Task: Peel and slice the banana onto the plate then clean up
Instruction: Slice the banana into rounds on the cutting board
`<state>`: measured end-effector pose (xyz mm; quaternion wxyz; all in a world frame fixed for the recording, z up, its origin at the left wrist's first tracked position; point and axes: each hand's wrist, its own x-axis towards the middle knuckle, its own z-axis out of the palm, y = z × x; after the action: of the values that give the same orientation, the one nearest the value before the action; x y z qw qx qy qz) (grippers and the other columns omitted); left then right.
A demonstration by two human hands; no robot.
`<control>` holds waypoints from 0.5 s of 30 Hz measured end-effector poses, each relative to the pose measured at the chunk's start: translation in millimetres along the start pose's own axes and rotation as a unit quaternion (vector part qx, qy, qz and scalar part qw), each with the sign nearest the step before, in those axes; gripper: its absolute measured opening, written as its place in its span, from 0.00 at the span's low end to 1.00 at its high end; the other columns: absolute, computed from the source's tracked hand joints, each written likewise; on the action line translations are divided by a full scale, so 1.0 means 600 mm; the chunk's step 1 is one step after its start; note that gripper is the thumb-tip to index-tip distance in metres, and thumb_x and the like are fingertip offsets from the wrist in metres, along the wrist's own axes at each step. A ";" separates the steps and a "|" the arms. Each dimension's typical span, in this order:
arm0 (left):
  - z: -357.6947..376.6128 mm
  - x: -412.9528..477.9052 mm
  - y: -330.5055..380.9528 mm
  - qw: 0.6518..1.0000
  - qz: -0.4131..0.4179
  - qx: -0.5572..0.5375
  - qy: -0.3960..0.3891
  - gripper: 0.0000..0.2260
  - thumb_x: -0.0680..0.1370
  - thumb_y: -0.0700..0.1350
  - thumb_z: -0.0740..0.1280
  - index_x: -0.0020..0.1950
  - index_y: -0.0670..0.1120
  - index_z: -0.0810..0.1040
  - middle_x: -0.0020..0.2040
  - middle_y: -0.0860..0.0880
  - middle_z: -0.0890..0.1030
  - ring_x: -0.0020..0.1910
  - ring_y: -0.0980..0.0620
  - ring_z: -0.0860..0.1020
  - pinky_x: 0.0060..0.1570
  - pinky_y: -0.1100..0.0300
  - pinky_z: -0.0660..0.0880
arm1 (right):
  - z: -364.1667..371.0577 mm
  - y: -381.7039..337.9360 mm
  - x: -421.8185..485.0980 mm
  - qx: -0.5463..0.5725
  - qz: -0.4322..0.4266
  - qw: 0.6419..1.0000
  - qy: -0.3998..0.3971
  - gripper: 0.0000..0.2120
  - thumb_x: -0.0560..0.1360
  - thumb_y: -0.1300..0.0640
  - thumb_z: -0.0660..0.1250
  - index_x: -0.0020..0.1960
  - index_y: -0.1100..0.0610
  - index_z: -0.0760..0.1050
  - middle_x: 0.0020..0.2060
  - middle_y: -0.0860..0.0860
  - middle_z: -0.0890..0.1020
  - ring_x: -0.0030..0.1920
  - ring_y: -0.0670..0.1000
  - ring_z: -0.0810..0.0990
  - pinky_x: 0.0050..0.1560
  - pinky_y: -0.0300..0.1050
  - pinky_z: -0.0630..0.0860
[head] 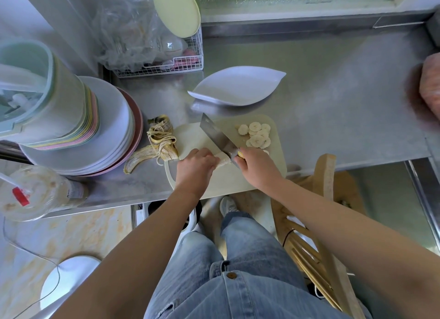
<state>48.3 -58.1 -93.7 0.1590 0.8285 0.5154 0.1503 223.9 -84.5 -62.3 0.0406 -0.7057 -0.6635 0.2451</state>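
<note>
Peeling is done and slicing nearly so: the left hand (195, 163) grips the short banana stub (223, 162) on the cutting board (238, 180), the right hand (256, 166) grips the knife (215, 135) at its cut end, while the slices (257, 135) await transfer to the bare plate (238, 85) and the peel (157, 142) awaits disposal.

Slices (257, 134) on board (273, 166); plate (235, 86) behind; peel (157, 144) left.

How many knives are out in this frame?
1. The knife is over the cutting board, its edge on the banana, left of the cut slices. Others could be hidden in the cluttered dish rack.
</note>
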 end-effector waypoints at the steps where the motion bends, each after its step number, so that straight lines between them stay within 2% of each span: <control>1: 0.000 0.000 0.000 1.000 0.000 -0.001 -0.001 0.06 0.67 0.40 0.76 0.36 0.51 0.83 0.39 0.53 0.81 0.36 0.47 0.78 0.25 0.61 0.72 | -0.008 0.000 -0.001 0.002 -0.002 1.000 0.000 0.10 0.80 0.54 0.58 0.48 0.60 0.72 0.41 0.56 0.78 0.44 0.57 0.77 0.39 0.44 0.63; 4: 0.000 0.001 0.001 1.000 -0.001 0.003 0.000 0.08 0.67 0.39 0.76 0.33 0.51 0.82 0.38 0.53 0.81 0.36 0.48 0.78 0.24 0.61 0.71 | -0.022 0.003 -0.001 -0.004 -0.017 1.000 -0.012 0.09 0.80 0.54 0.58 0.44 0.58 0.68 0.37 0.54 0.74 0.43 0.58 0.75 0.39 0.45 0.61; 7: -0.001 0.002 0.001 1.000 0.002 0.009 -0.003 0.08 0.66 0.39 0.76 0.32 0.50 0.81 0.38 0.53 0.81 0.36 0.48 0.78 0.24 0.62 0.69 | -0.025 0.005 0.001 -0.015 -0.022 1.000 -0.017 0.10 0.80 0.53 0.58 0.48 0.61 0.71 0.40 0.57 0.78 0.44 0.59 0.76 0.39 0.46 0.63; 11: -0.001 0.001 0.001 1.000 0.002 0.016 -0.007 0.09 0.65 0.38 0.76 0.32 0.50 0.80 0.37 0.53 0.80 0.36 0.48 0.77 0.24 0.62 0.70 | -0.031 0.000 0.000 -0.013 -0.027 0.999 -0.016 0.12 0.80 0.52 0.57 0.50 0.61 0.72 0.40 0.55 0.76 0.42 0.55 0.75 0.39 0.45 0.64; 15: 0.000 0.001 0.000 1.000 0.003 0.009 -0.001 0.08 0.66 0.38 0.76 0.32 0.50 0.81 0.37 0.53 0.81 0.35 0.48 0.78 0.24 0.61 0.71 | -0.028 -0.002 -0.002 -0.024 -0.025 0.999 -0.027 0.11 0.81 0.54 0.57 0.52 0.61 0.72 0.42 0.56 0.78 0.46 0.57 0.77 0.40 0.45 0.64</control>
<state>48.7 -57.5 -93.7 0.1520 0.8318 0.5137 0.1454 229.7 -80.9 -46.8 0.0116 -0.6832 -0.6871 0.2469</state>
